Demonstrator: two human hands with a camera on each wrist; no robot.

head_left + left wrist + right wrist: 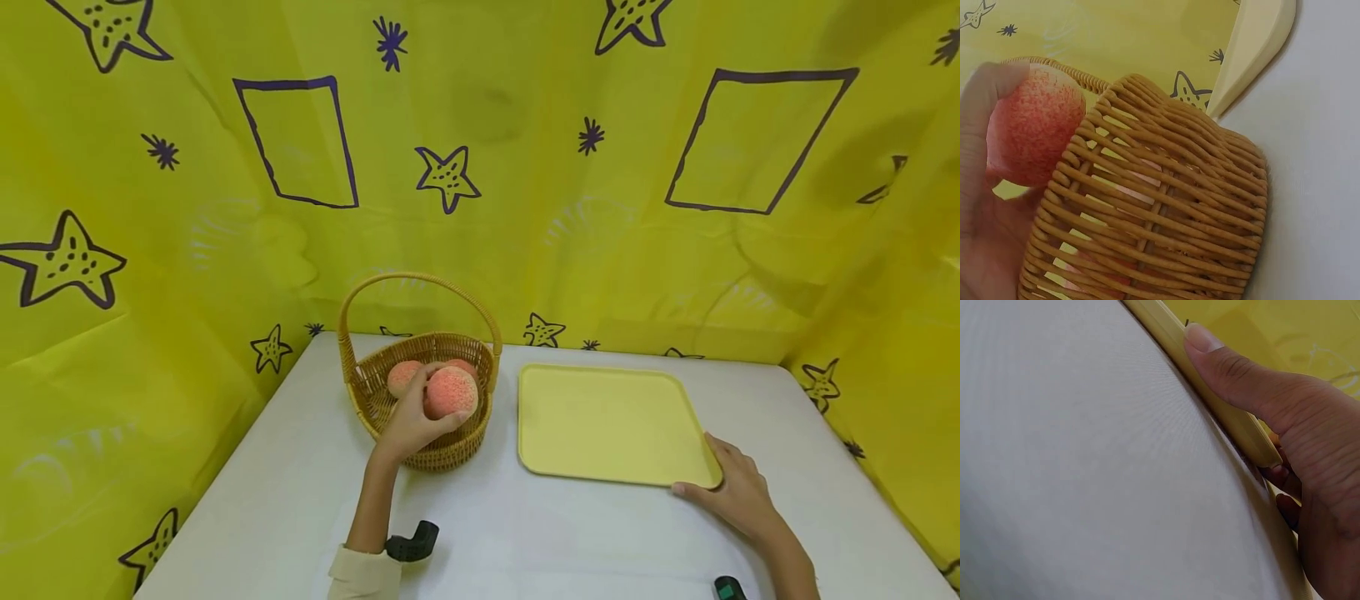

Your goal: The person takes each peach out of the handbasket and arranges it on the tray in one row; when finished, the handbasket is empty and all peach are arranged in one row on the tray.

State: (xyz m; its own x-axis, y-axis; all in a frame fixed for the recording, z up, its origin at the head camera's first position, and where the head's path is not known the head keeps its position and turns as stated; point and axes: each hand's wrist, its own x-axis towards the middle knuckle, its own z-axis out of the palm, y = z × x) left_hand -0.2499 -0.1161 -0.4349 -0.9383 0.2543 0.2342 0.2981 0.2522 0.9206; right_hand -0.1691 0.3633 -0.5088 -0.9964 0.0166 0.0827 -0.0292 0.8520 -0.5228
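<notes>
Left hand (414, 423) holds peach (452, 392) at mouth of basket (452, 457); right hand (738, 492) grips near right corner of yellow tray (607, 425) on tabletop (592, 542). Handling seemingly early: one peach grasped (other peaches (403, 378) left inside basket).

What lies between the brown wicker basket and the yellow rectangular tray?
Just a narrow bare strip of white tabletop between the wicker basket and the yellow tray; it shows in the head view.

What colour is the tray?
The tray is pale yellow; it shows best in the head view.
</notes>
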